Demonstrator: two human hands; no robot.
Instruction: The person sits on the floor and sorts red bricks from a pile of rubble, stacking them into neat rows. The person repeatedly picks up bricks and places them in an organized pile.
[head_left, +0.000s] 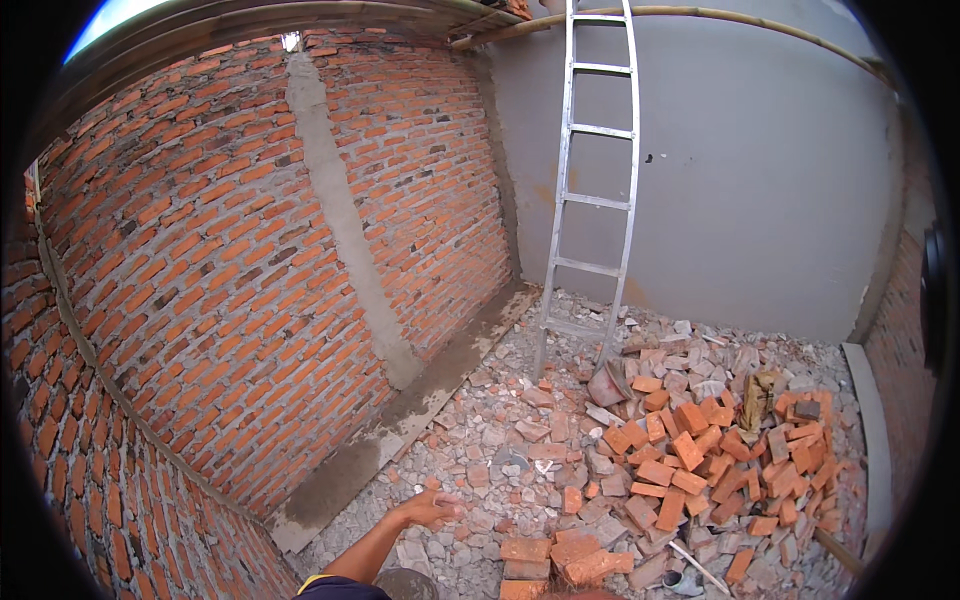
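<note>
The nearest bricks (525, 549) are orange-red and dusty, with worn edges. They sit at the near side, right of the reaching arm; several are stacked one on another, and others lean or lie at an angle beside them. Beyond, to the right, a larger heap of loose bricks (690, 450) lies tumbled on grey and reddish rubble (480, 475).

Of the hands, the left hand (430, 508) reaches in from the near left above the rubble, palm down, fingers loosely extended and apart, with nothing visible in its grasp. It is apart from the bricks. A round grey container (407, 584) is just nearer than it, partly cut off. The right hand shows at most as a blurred brownish patch beside the nearest bricks; whether it grips or touches one, I cannot tell.

A metal ladder (567, 198) stands at the far side, before the grey wall (740, 200); a tilted bucket (609, 383) lies near its foot.
</note>
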